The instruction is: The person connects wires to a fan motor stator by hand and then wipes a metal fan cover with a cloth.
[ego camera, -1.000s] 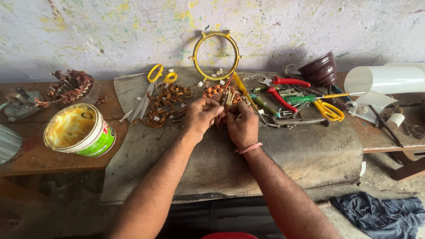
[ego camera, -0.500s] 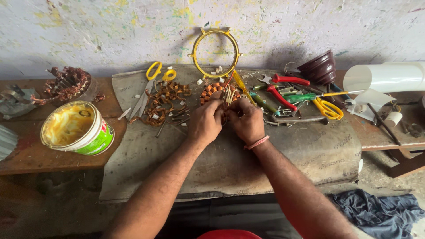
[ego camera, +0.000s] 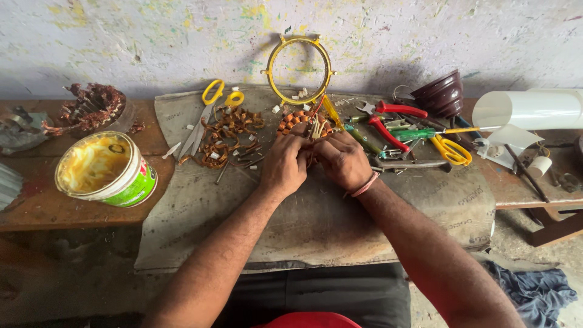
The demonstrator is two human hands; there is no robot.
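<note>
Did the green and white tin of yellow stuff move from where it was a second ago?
No. The tin sits at the same spot on the wooden bench, just left of the grey mat's edge.

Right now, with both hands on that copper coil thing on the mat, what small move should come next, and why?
Probably keep the left hand steady on the copper coil and let the right hand work the fingertips along the windings. Both hands meet at its near edge, so it looks braced. The red pliers lie just right of the hands if fingers fail to shift it.
</note>
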